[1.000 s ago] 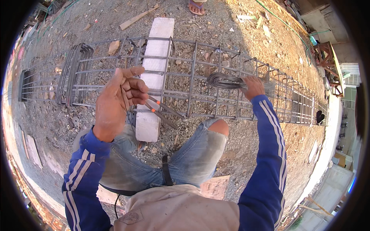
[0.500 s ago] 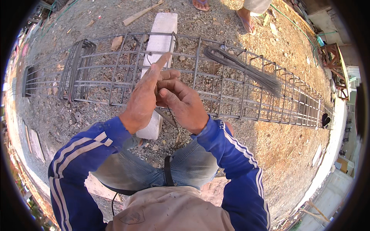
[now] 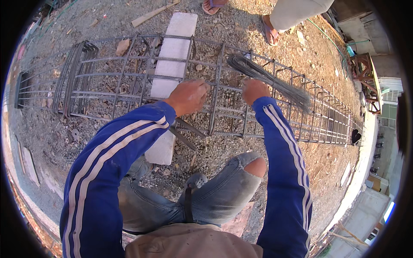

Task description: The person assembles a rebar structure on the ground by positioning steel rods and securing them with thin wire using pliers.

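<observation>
My left hand [image 3: 189, 95] hovers over the long steel rebar cage [image 3: 218, 81], beside the pale block [image 3: 173, 56]. Its fingers are bent closed near a cross bar; whatever they may hold is hidden. My right hand [image 3: 256, 90] has its fingertips pinched together at the near side of a bundle of thin grey tie wire [image 3: 273, 79], which lies on the cage. Any wire between those fingers is too fine to make out. Two dark handles of a plier-like tool [image 3: 189, 129] stick out below my left wrist; the tool's head is hidden there.
A stack of bent stirrups [image 3: 77, 79] gathers at the cage's left part. Beyond the cage, another person's sandalled foot [image 3: 271, 32] stands on gravel. A wooden stick [image 3: 155, 13] lies at the far side. A brown wooden frame [image 3: 365, 77] stands far right.
My hands, close together over the block before, have moved apart: the right one rightward to the wire bundle, the left slightly right. The tool's handles and my right knee now show. The other person's leg shows more.
</observation>
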Available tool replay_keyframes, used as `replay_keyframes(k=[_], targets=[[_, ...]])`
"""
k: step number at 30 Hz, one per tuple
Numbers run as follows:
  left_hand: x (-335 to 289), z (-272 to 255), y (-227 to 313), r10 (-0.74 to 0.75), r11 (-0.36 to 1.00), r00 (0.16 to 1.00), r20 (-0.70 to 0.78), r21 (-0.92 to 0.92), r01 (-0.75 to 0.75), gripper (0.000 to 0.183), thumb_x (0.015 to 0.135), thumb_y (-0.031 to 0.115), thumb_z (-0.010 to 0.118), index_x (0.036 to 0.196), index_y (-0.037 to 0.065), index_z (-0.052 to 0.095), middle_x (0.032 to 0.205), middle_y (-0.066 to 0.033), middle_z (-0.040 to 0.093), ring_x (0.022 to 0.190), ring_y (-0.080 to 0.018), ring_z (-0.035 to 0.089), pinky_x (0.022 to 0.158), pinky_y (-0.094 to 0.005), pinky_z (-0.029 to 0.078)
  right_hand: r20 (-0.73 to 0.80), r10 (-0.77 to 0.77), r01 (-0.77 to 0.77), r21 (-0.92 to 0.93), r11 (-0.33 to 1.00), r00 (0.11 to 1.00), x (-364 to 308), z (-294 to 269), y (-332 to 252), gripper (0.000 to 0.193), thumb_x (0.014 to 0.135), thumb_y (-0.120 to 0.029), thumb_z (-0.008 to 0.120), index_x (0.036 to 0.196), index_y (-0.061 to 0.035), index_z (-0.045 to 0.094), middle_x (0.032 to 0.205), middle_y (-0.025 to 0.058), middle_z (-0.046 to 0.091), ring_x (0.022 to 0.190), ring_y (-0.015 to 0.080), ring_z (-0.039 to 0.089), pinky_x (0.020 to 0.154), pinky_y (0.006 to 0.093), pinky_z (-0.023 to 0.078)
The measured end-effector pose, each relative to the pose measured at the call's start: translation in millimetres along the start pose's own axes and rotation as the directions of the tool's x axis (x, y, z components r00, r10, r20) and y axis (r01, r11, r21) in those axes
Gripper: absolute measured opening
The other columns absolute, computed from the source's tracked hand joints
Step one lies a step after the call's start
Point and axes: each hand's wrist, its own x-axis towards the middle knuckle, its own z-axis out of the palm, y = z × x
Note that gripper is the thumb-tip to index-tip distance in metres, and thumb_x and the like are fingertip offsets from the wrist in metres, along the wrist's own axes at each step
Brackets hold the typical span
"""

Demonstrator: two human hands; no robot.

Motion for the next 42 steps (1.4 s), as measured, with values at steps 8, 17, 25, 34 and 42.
replay_keyframes(k=[8, 17, 25, 34, 42], targets=[[93.4, -12.9, -36.3, 0.011, 1.0, 0.965, -0.262, -0.005, -0.012, 0.048, 0.095, 0.036, 0.047, 0.125, -0.002, 0.05, 0.124, -0.0217, 0.054, 0.114, -0.0378, 0.052, 0.097, -0.0444, 0.041, -0.036, 0.047, -0.046, 0.041, 0.998, 0.998, -0.2, 27.8, -8.5, 0.046, 0.078, -0.006, 0.054, 0.119, -0.0241, 0.064, 0.108, 0.0161, 0.064, 0.099, 0.0318, 0.064, 0.086, 0.0423, 0.052], [101.8, -8.8, -24.7, 0.213, 0.97, 0.9, -0.38, -0.026, -0.24, 0.031, 0.089, 0.022, 0.056, 0.113, 0.002, 0.055, 0.113, -0.0167, 0.059, 0.105, -0.0353, 0.056, 0.087, -0.0415, 0.046, -0.158, 0.013, -0.018, -0.03, 0.999, 0.987, 0.5, 28.6, -11.7, 0.025, 0.081, -0.009, 0.057, 0.101, -0.0178, 0.069, 0.108, 0.0193, 0.06, 0.084, 0.0339, 0.067, 0.071, 0.0416, 0.055], [61.8, 13.9, 33.1, -0.075, 0.996, 0.964, 0.254, -0.028, 0.085, 0.036, 0.079, 0.033, 0.063, 0.078, -0.002, 0.068, 0.075, -0.0228, 0.065, 0.071, -0.0394, 0.065, 0.067, -0.048, 0.051, -0.056, 0.0, -0.001, -0.014, 1.0, 0.998, 21.4, 18.9, -24.1, 0.015, 0.079, -0.014, 0.059, 0.088, -0.0197, 0.07, 0.102, 0.0135, 0.064, 0.089, 0.0315, 0.067, 0.074, 0.0431, 0.054], [91.7, 40.1, 61.6, -0.075, 0.997, 0.97, 0.232, 0.015, 0.073, 0.021, 0.068, 0.014, 0.062, 0.076, -0.004, 0.067, 0.079, -0.0255, 0.065, 0.078, -0.0416, 0.065, 0.069, -0.0481, 0.052, -0.039, 0.003, 0.002, 0.119, 0.993, 0.999, 9.3, 31.9, 10.0, 0.018, 0.082, -0.021, 0.059, 0.09, -0.0285, 0.073, 0.098, 0.0072, 0.07, 0.094, 0.0245, 0.067, 0.077, 0.0414, 0.054], [89.8, 38.4, 29.6, -0.292, 0.57, 0.779, 0.555, -0.553, 0.607, 0.022, 0.082, 0.021, 0.061, 0.071, 0.001, 0.06, 0.052, -0.0057, 0.05, 0.038, -0.0149, 0.044, 0.036, -0.0318, 0.029, -0.018, 0.057, -0.055, 0.091, 0.994, 0.998, 37.1, 29.7, -26.1, 0.02, 0.081, -0.014, 0.059, 0.094, -0.0099, 0.073, 0.094, 0.0108, 0.071, 0.09, 0.0253, 0.069, 0.073, 0.0384, 0.055]])
